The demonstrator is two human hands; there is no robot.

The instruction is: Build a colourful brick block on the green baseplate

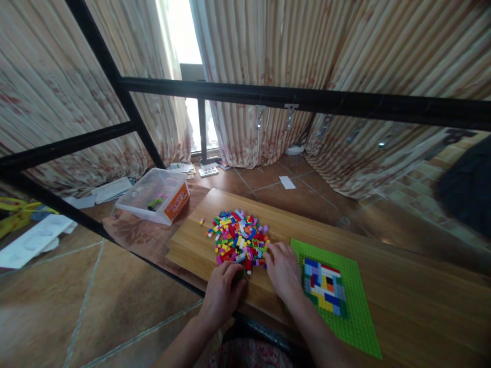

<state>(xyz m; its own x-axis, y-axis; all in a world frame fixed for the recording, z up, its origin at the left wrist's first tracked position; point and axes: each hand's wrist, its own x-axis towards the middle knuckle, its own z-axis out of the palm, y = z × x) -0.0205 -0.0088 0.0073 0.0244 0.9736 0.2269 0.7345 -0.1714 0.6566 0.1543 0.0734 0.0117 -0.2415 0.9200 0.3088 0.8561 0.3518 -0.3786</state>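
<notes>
Lying between box and baseplate, loose bricks border the hands.

You are wearing a patterned garment across your lap, its cloth showing a busy print in reddish pink and pale tones, the finer motifs blurring. Your left hand and right hand are showing bare, and your forearms are widening from slim wrists, bare down to the view's lower edge.
</notes>
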